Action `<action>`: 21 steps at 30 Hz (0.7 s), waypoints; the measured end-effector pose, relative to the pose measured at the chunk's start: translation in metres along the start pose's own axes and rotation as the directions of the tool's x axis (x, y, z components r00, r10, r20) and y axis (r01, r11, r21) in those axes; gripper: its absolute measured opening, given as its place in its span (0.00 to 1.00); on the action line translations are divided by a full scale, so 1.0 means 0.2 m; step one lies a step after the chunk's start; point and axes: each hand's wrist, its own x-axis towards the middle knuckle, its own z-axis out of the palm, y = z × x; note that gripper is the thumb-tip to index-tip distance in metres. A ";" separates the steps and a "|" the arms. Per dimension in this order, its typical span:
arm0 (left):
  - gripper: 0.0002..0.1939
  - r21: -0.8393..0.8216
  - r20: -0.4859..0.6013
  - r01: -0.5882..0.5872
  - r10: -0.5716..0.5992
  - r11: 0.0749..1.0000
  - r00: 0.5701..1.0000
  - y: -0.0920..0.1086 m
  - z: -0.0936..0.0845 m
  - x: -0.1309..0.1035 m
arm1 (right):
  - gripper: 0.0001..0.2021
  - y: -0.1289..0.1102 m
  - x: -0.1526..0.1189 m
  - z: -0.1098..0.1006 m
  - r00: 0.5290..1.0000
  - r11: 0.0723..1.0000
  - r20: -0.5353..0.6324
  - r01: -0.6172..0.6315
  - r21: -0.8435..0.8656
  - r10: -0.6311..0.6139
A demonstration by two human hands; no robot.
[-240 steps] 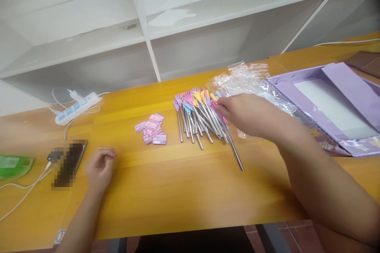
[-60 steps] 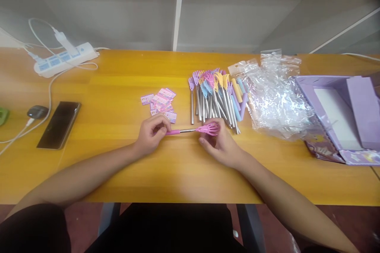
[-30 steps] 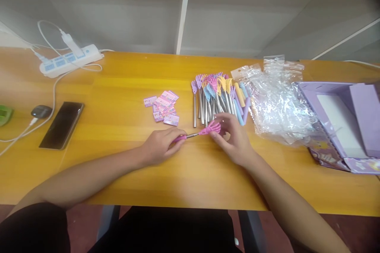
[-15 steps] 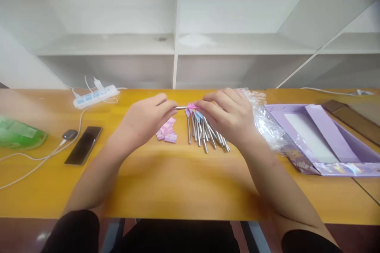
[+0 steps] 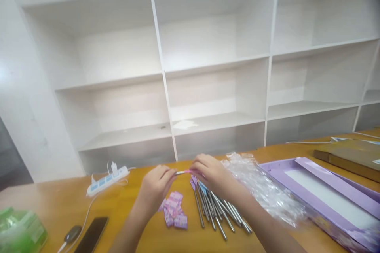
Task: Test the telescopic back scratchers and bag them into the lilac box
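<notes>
A thin metal rod with a pink end [image 5: 180, 172] is stretched level between my two hands above the table. My left hand [image 5: 158, 185] pinches its silver part, fingers closed. My right hand [image 5: 210, 170] closes around the pink end and hides most of it. Beneath my right hand lies a pile of silver rods [image 5: 219, 209] with purple and blue fork-like heads, partly covered by my wrist. Left of that pile, small pink-and-purple printed packets or cards [image 5: 175, 210] lie in a loose heap; their print is too blurred to read.
Clear plastic bags [image 5: 264, 189] and an open purple box [image 5: 326, 189] sit on the right, with brown cardboard [image 5: 350, 158] behind. At left are a power strip [image 5: 107, 180], a phone [image 5: 92, 235], a black charging device [image 5: 73, 234] and a green bag [image 5: 22, 231]. White shelving [image 5: 166, 99] rises behind.
The head view has tilted up, so more shelving shows and the table sits lower in the picture. Both hands keep hold of the same rod between them.
</notes>
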 end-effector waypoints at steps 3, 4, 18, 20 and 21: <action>0.07 0.010 -0.058 -0.025 0.025 1.000 0.998 0.03 0.00 -0.01 | 0.11 -0.04 -0.02 -0.02 1.000 1.000 -0.023 -0.004 -0.015 0.004; 0.08 0.014 -0.076 -0.034 0.035 0.999 0.997 0.04 0.01 -0.02 | 0.12 -0.05 -0.02 -0.02 1.000 1.000 -0.029 -0.002 -0.026 0.001; 0.09 -0.020 -0.066 -0.051 0.050 0.998 0.997 0.10 0.07 -0.07 | 0.06 -0.10 -0.08 -0.09 0.954 0.978 0.228 -0.207 0.023 0.196; 0.07 -0.030 -0.027 -0.027 0.026 0.999 0.999 0.12 0.06 -0.07 | 0.06 -0.11 -0.09 -0.11 0.939 0.971 0.262 -0.239 0.035 0.222; 0.06 -0.033 -0.007 -0.017 0.017 0.999 1.000 0.12 0.06 -0.07 | 0.06 -0.11 -0.08 -0.12 0.931 0.966 0.279 -0.256 0.037 0.236</action>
